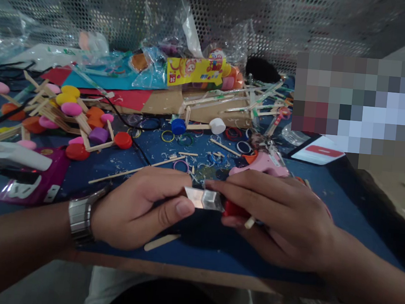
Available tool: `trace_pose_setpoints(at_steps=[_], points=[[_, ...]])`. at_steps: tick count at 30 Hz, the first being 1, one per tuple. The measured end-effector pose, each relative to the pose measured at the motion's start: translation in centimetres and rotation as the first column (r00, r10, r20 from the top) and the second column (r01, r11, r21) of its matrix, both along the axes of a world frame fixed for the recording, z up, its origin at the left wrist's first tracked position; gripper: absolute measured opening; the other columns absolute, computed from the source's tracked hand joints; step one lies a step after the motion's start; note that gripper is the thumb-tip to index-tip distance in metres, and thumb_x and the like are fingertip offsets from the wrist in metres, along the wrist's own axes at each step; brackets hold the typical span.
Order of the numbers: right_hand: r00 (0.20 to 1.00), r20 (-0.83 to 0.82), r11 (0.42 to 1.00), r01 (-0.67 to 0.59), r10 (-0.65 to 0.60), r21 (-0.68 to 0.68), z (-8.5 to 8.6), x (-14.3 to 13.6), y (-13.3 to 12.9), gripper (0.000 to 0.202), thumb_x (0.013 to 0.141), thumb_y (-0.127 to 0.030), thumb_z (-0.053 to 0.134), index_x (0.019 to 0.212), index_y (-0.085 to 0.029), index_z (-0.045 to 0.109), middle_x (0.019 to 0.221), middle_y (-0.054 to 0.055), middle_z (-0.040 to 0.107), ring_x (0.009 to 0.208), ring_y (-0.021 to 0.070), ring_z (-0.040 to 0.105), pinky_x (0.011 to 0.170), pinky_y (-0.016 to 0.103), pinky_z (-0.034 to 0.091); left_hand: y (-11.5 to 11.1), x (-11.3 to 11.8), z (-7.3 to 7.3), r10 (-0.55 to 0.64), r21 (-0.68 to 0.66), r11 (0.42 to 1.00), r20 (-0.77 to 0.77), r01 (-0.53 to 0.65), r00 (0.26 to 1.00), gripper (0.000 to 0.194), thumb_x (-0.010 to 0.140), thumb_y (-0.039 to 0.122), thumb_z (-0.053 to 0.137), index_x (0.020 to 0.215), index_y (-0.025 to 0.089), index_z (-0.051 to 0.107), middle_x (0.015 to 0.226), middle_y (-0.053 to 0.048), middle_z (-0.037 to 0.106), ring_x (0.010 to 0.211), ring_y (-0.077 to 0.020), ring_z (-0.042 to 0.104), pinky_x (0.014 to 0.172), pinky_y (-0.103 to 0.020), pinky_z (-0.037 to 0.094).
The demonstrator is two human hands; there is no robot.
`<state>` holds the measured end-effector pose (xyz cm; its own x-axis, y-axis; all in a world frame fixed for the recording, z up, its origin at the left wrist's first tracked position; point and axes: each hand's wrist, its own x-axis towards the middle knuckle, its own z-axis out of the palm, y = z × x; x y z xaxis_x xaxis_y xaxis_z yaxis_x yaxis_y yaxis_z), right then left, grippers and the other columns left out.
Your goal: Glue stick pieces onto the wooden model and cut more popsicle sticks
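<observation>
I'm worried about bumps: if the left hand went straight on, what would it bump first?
Past the shiny metal piece at its fingers, probably the red piece in the right hand; depth is unclear.

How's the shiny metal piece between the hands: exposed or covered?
Exposed, at least partly: the metal piece shows bare between the left hand and red piece; hidden extent: cannot tell.

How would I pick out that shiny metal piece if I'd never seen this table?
Start at the blue table and look just in from its near edge. There, between the left hand, with a watch at its wrist, and the right hand, is the metal piece. Its silvery gleam and slanted end set it apart from the red piece beside it.
</observation>
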<state>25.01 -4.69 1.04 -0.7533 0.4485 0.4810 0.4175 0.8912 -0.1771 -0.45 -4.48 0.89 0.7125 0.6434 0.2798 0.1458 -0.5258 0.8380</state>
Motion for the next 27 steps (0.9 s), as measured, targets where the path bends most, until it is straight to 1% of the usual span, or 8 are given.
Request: trace_pose_setpoints(at_steps=[3, 7, 11, 14, 18, 20, 23, 27], points=[[1.000, -0.016, 1.000, 0.026, -0.026, 0.012, -0.1, 0.0, 0.0, 0.031, 0.101, -0.023, 0.049, 0.125, -0.010, 0.064, 0.101, 0.012, 0.073, 0.085, 0.0162, 0.071, 0.068, 0.024, 0.056, 0.1, 0.1, -0.1, -0.003, 0.007, 1.000, 0.005, 0.003, 1.000, 0.032, 0.105, 0.034, 0.046, 0.077, 0.019, 0.047, 0.071, 0.000, 0.053, 0.063, -0.0118, 0.049, 0.060, -0.025, 0.041], [0.995, -0.042, 0.996, 0.087, -0.087, -0.011, -0.1, 0.0, 0.0, 0.031, 0.101, -0.028, 0.053, 0.125, -0.012, 0.064, 0.103, 0.012, 0.074, 0.087, 0.0189, 0.072, 0.068, 0.026, 0.059, 0.5, 0.0, 0.0, 0.045, -0.006, 0.999, 0.006, -0.045, 0.999, 0.035, 0.102, 0.039, 0.049, 0.073, 0.020, 0.044, 0.064, 0.002, 0.045, 0.057, -0.0112, 0.041, 0.054, -0.026, 0.036], [0.991, -0.043, 0.992, 0.124, -0.126, -0.029, -0.2, 0.0, 0.2, 0.029, 0.099, -0.030, 0.057, 0.123, -0.015, 0.065, 0.101, 0.012, 0.074, 0.085, 0.0202, 0.072, 0.068, 0.029, 0.060, 0.8, -0.1, 0.1, 0.085, 0.113, 0.990, -0.021, -0.082, 0.996, 0.038, 0.101, 0.029, 0.047, 0.065, 0.021, 0.037, 0.058, 0.002, 0.041, 0.053, -0.0120, 0.037, 0.053, -0.029, 0.033], [0.988, -0.043, 0.988, 0.150, -0.151, -0.035, -0.4, 0.0, 0.3, 0.029, 0.098, -0.031, 0.058, 0.120, -0.014, 0.066, 0.100, 0.012, 0.074, 0.084, 0.0208, 0.072, 0.067, 0.030, 0.060, 0.8, 0.0, -0.1, 0.102, 0.213, 0.974, -0.101, -0.079, 0.990, 0.033, 0.097, 0.022, 0.046, 0.065, 0.021, 0.041, 0.058, 0.002, 0.046, 0.055, -0.0127, 0.043, 0.055, -0.028, 0.036], [0.986, -0.029, 0.986, 0.162, -0.162, -0.027, -0.5, -0.1, 0.5, 0.029, 0.098, -0.030, 0.058, 0.119, -0.011, 0.066, 0.101, 0.014, 0.074, 0.086, 0.0212, 0.073, 0.069, 0.031, 0.060, 0.8, 0.1, -0.8, 0.189, 0.266, 0.959, -0.324, -0.103, 0.927, 0.022, 0.094, 0.025, 0.052, 0.075, 0.017, 0.059, 0.071, -0.002, 0.062, 0.070, -0.0164, 0.057, 0.065, -0.029, 0.044], [0.985, -0.010, 0.985, 0.169, -0.170, -0.034, -0.5, -0.1, 0.5, 0.028, 0.098, -0.029, 0.057, 0.119, -0.012, 0.066, 0.103, 0.014, 0.075, 0.086, 0.0213, 0.073, 0.068, 0.030, 0.060, 0.9, 0.2, -1.3, 0.215, 0.276, 0.955, -0.386, -0.111, 0.897, 0.020, 0.094, 0.028, 0.055, 0.081, 0.017, 0.064, 0.077, -0.004, 0.066, 0.077, -0.0191, 0.060, 0.071, -0.032, 0.046], [0.983, 0.010, 0.982, 0.184, -0.184, -0.039, -0.6, -0.1, 0.5, 0.028, 0.098, -0.030, 0.058, 0.117, -0.012, 0.067, 0.103, 0.013, 0.075, 0.085, 0.0217, 0.073, 0.065, 0.031, 0.059, 1.1, 0.3, -1.6, 0.260, 0.326, 0.936, -0.389, -0.132, 0.884, 0.018, 0.095, 0.032, 0.059, 0.086, 0.017, 0.065, 0.083, -0.005, 0.067, 0.082, -0.0215, 0.058, 0.077, -0.036, 0.045], [0.982, 0.028, 0.982, 0.185, -0.185, -0.032, -0.9, -0.2, 0.6, 0.028, 0.097, -0.030, 0.060, 0.118, -0.012, 0.068, 0.102, 0.013, 0.075, 0.085, 0.0224, 0.073, 0.064, 0.031, 0.058, 1.1, 0.2, -1.1, 0.337, 0.344, 0.911, -0.301, -0.228, 0.892, 0.020, 0.091, 0.037, 0.064, 0.093, 0.017, 0.064, 0.093, -0.007, 0.065, 0.091, -0.0244, 0.056, 0.086, -0.041, 0.045]])
